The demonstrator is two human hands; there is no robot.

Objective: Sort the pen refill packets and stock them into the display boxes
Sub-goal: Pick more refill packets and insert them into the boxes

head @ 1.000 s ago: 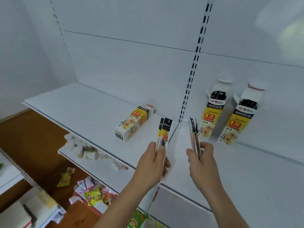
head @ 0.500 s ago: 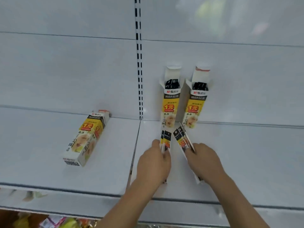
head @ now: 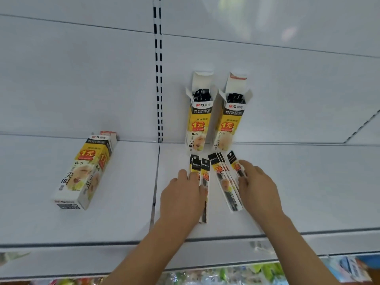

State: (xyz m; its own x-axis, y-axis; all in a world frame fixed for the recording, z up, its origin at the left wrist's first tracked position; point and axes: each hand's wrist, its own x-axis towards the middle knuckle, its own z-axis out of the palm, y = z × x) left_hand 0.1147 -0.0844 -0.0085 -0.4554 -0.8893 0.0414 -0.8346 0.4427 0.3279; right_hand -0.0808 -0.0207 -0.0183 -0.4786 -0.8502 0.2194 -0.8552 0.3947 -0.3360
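Two open yellow-and-white display boxes stand upright against the back panel, the left box and the right box, each with black packet tops showing inside. Just in front of them, low over the white shelf, my left hand holds two pen refill packets that point toward the left box. My right hand pinches a fanned bunch of refill packets, whose tips lie near the foot of the right box. The lower ends of the packets are partly hidden under my hands.
A third display box lies on its side on the left shelf section. A slotted upright divides the back panel. Below the shelf's front edge, colourful packaged goods show on a lower level.
The view swung right and closer to the two upright boxes. Both hands lowered the packets toward the shelf in front of the boxes, and the right bunch has fanned out.
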